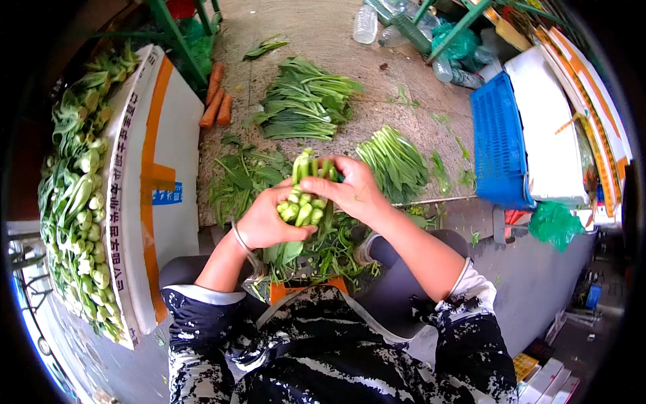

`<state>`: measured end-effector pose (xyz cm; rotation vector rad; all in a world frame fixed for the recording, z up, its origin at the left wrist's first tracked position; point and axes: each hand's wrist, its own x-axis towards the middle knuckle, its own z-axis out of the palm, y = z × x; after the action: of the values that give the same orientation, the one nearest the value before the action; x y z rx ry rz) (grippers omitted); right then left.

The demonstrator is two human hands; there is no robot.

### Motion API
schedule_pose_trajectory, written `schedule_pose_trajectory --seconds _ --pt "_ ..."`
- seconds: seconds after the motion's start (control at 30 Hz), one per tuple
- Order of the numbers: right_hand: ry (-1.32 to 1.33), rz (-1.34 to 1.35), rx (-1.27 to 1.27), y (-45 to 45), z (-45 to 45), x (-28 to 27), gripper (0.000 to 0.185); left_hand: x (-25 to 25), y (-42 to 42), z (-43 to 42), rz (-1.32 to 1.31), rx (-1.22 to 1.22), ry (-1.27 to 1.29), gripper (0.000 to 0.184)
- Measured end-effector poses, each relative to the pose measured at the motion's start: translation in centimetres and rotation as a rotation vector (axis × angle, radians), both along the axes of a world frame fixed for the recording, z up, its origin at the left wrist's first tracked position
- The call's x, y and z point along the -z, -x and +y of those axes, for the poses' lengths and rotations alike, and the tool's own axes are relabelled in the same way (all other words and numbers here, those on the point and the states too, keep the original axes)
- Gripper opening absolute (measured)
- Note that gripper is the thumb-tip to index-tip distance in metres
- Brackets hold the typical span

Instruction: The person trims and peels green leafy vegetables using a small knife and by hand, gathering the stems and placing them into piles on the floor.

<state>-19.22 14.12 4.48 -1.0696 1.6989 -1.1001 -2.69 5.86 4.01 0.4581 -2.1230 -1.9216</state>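
Note:
Just above my lap, my left hand (272, 219) is wrapped round a bunch of leafy green stalks (303, 210), their cut ends facing up toward me. My right hand (353, 190) closes on the upper side of the same bunch, thumb across the stalks. The leaves hang below and are partly hidden by my hands. Beyond them a pile of leafy greens (303, 101) lies on the ground, with a neat bundle of greens (397, 165) to its right. Loose leaves (245, 176) spread at the left, and trimmings (336, 252) lie between my legs.
A white foam box (165, 182) stands at the left, greens (84, 222) heaped behind its wall. Carrots (214, 101) lie beside it. At the right are a blue crate (501, 138) and a green plastic bag (555, 225). Plastic bottles (365, 25) lie at the far side near green metal legs.

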Motion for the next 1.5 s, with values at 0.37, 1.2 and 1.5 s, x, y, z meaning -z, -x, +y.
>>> schedule_pose_trajectory --seconds 0.37,1.2,1.5 --pt "0.259 -0.057 0.004 -0.4 -0.1 1.2 0.033 0.3 -1.3 -0.8 -0.114 -0.163 -0.180 0.042" --pt "0.061 -0.352 -0.195 1.5 0.5 2.3 0.031 2.7 0.5 0.2 -0.053 -0.154 -0.719 0.045" --pt "0.171 -0.416 -0.014 1.5 0.9 1.1 0.036 2.4 1.5 0.5 0.110 -0.238 -0.899 0.055"
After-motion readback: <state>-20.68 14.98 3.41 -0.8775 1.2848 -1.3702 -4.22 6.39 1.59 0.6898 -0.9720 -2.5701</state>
